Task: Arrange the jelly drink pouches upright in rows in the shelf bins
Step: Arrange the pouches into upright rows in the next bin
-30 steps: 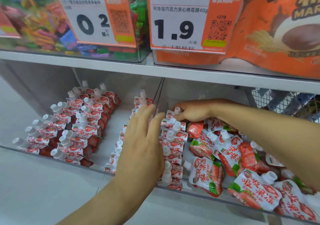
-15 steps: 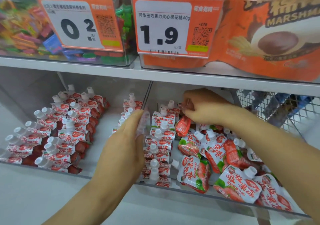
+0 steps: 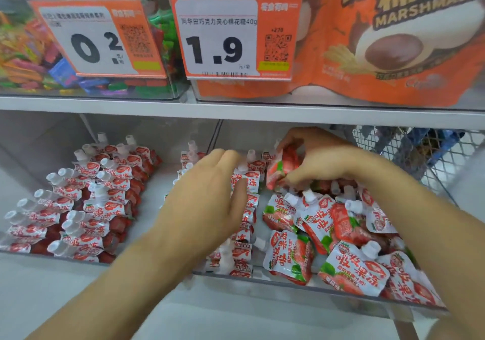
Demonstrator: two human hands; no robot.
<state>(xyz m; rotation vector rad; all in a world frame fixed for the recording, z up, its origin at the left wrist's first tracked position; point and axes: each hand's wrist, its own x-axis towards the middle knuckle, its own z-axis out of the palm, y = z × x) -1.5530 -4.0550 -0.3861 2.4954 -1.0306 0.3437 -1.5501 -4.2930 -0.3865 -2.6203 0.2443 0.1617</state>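
Fingers of the right hand (image 3: 319, 160) pinch one jelly pouch (image 3: 282, 168) at frame centre-right, just right of the upright row (image 3: 245, 208).

Its long axis runs near vertical, spout hidden under the hand. The left hand (image 3: 207, 203), fingers straight and together, presses flat against that row's left side; loose pouches (image 3: 328, 234) lie heaped to the lower right in the bin (image 3: 301, 283).

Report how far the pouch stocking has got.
Done: the left bin holds upright rows, and one row stands in the right bin. In hand: the right hand grips a pouch; the left hand steadies that row. Left: the loose pile.
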